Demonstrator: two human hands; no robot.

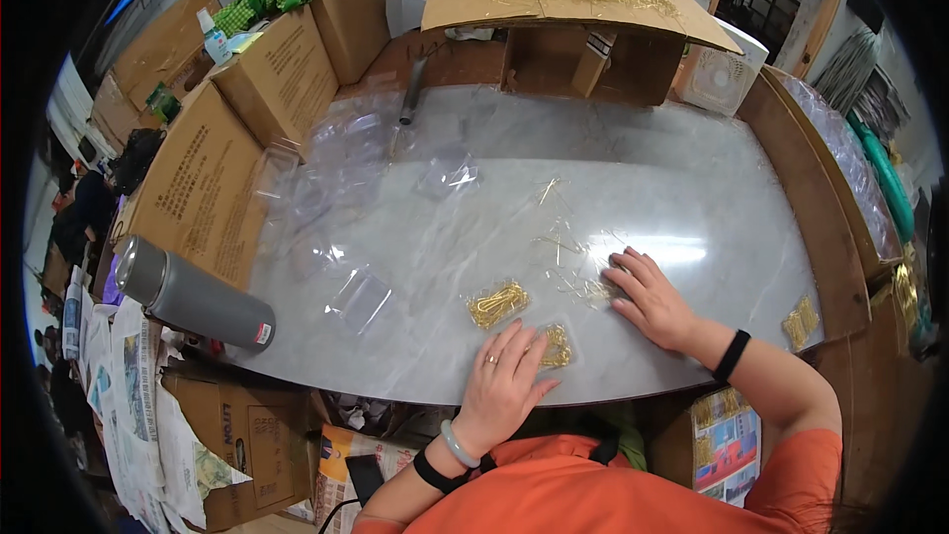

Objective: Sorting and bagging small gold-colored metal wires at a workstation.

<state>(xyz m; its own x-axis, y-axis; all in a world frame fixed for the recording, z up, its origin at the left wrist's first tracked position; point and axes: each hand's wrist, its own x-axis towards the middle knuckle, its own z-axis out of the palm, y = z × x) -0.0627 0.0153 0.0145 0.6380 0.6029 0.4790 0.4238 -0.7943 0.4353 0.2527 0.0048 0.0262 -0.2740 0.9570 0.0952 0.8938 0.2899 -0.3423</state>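
My left hand (504,376) lies with fingers stretched out at the table's near edge, its fingertips against a small clear plastic box (559,346) of bent gold wire pieces. Part of that box is hidden under the fingers. Just beyond it stands a second clear box (497,305), filled with similar gold pieces that have rounded bends. To the right, my right hand (652,302) rests palm down with its fingers apart. Its fingertips touch or hover over a loose scatter of thin gold wire pieces (583,284); I cannot tell which.
Clear plastic boxes and lids (341,158) spread over the left of the grey table (633,183). A grey flask (193,292) lies at the left edge. A cardboard sheet (455,10) at the back bears a gold wire heap. Another gold bundle (801,322) sits far right.
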